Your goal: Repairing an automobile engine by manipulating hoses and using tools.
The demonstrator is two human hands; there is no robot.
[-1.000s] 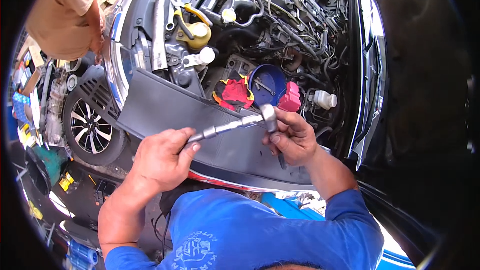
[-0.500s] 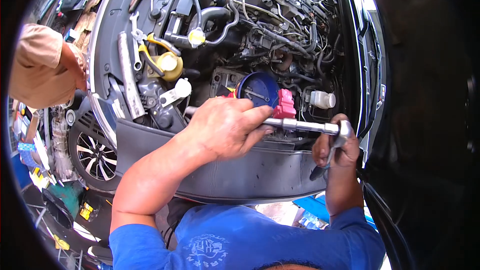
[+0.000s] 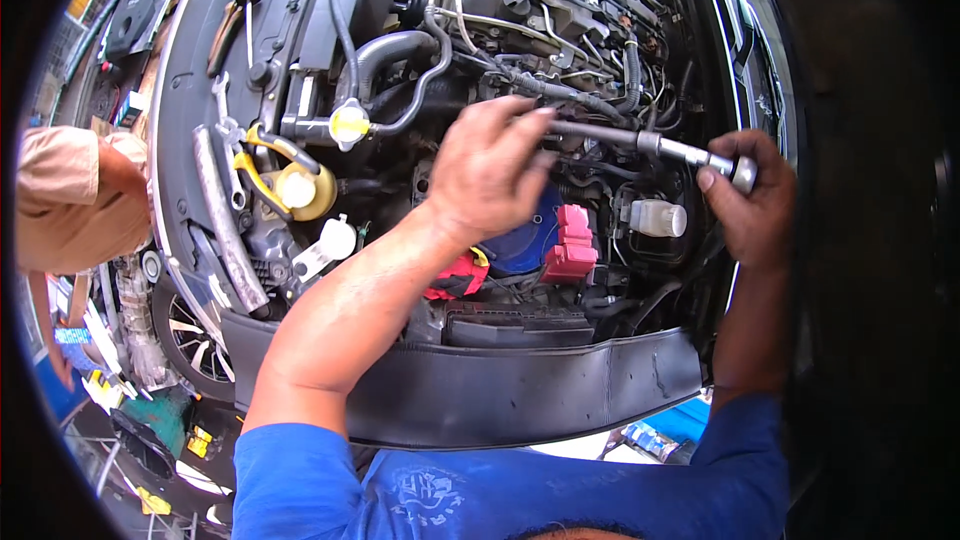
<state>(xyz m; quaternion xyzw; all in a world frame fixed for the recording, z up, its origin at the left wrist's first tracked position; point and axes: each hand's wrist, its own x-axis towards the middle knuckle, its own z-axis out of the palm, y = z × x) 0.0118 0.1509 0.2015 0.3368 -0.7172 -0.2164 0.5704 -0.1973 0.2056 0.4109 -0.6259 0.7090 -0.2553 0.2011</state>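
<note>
Both of my hands hold a ratchet wrench with a long extension bar (image 3: 670, 147) above the engine bay. My right hand (image 3: 752, 202) is closed around the ratchet head at the bar's right end. My left hand (image 3: 488, 168) is closed on the bar farther left; its fingers are slightly blurred and hide the bar's far end. Below my left hand is a blue round dish (image 3: 525, 245), partly covered by the hand. Beside it are a red plastic cover (image 3: 571, 240) and a red and black bundle (image 3: 460, 275).
The engine (image 3: 550, 10) fills the far side. Yellow-handled pliers (image 3: 262, 165), an open-end wrench (image 3: 222, 100) and a metal tube (image 3: 226, 215) lie on the front panel. A dark fender cover (image 3: 520, 400) hangs nearest me. Another person in beige (image 3: 75, 200) is at left.
Both hands have raised the ratchet and bar away from me, over the engine side. My right hand has moved right. More of the red bundle and the dark box below now shows.
</note>
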